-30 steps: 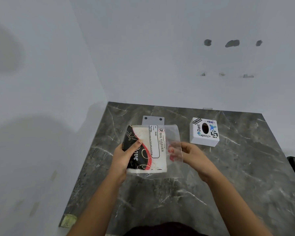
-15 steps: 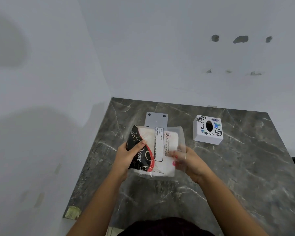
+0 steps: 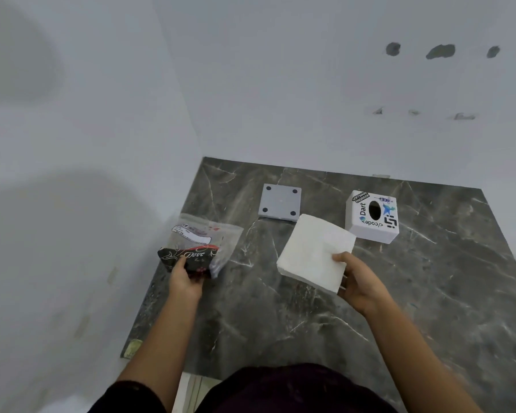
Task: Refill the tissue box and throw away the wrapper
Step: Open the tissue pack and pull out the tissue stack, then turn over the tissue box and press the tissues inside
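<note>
While the left hand point(image 3: 188, 277) pinched the empty clear plastic wrapper point(image 3: 201, 244), the right hand's point(image 3: 358, 283) grip held the white tissue stack point(image 3: 313, 251) above the dark marble bench point(image 3: 429, 293). Next, I think, it needed sliding into the white stickered tissue box point(image 3: 371, 217).

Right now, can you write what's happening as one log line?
left hand: holds empty wrapper | right hand: holds tissues | box: on table, unfilled | base: off, beside box
</note>
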